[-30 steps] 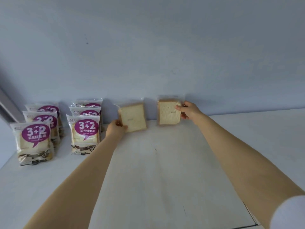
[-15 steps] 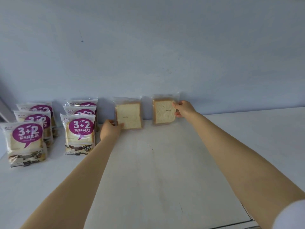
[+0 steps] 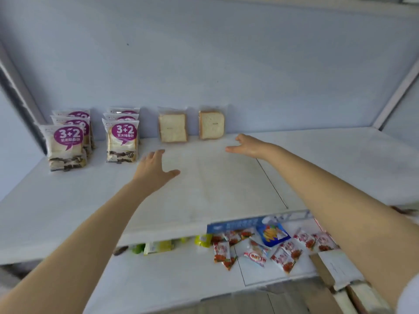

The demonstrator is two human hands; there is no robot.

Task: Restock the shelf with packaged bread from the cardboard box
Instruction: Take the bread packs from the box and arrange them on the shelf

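- Two clear-wrapped packs of sliced bread stand upright at the back of the shelf [image 3: 204,189], leaning on the back wall [image 3: 226,64]. The left bread pack [image 3: 172,128] and right bread pack [image 3: 211,125] sit near each other with a small gap between them.
- Neither hand touches either pack, and nothing sits between the hands and the bread.
- The left hand [image 3: 154,171] is over the shelf in front of the left bread pack, fingers straight and thumb stuck out to the side, holding nothing.
- The right hand [image 3: 247,146] is just in front of the right bread pack, fingers loose and spread, also empty. Can't tell if either palm actually rests on the shelf.
- Further left are the purple "3+2" packs in two rows running front to back: left row [image 3: 65,143] shows three, right row [image 3: 122,141] shows three, so six that I can see.
- The right row stands just beside the left bread pack, not touching.
- A thin seam [image 3: 272,184] runs across the shelf board under the right forearm.
- The lower shelf [image 3: 181,275] is messier: a scatter of red-and-white snack packets [image 3: 281,257], at least eight, though they overlap so don't quote me.
- One blue packet [image 3: 272,234] lies among them, and some yellow-green items [image 3: 158,245] sit half hidden under the top shelf's edge.
- A blue label strip [image 3: 235,225] runs along that front edge.
- Bottom right, mostly hidden by the right arm, is what looks like the cardboard box [image 3: 335,270]. Can't see inside it.
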